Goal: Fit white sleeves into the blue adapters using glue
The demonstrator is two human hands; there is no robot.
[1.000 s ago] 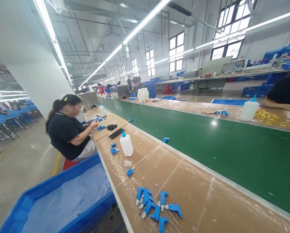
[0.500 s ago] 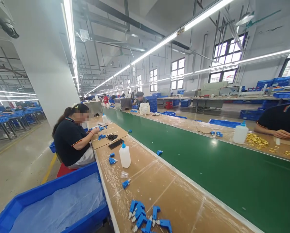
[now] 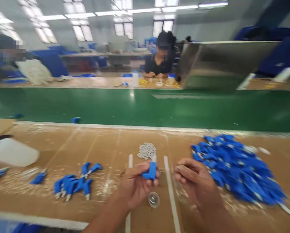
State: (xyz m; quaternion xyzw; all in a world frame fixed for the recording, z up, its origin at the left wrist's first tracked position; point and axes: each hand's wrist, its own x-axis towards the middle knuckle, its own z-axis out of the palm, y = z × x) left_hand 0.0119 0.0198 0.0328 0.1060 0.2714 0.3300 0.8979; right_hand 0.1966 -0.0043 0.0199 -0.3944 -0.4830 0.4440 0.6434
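My left hand holds a blue plastic part with a pale tip pointing up, between thumb and fingers. To its right, my right hand has thumb and fingertips pressed together; a tiny light thing shows at the fingertips, too small to name. Just below my left hand's fingers sits a small round clear cup with something shiny inside. Beyond the hands lies a pile of small whitish pieces. A large heap of blue parts spreads on the right, and a smaller group lies on the left.
A green belt runs across behind the brown worktable. A white bottle lies blurred at the left. Across the belt a person sits with hands together; another person is at the far left. A metal panel stands beyond the belt.
The view has swung from along the belt to across it and down at the table. Both my hands, the blue part held in my left, and the large blue heap now show.
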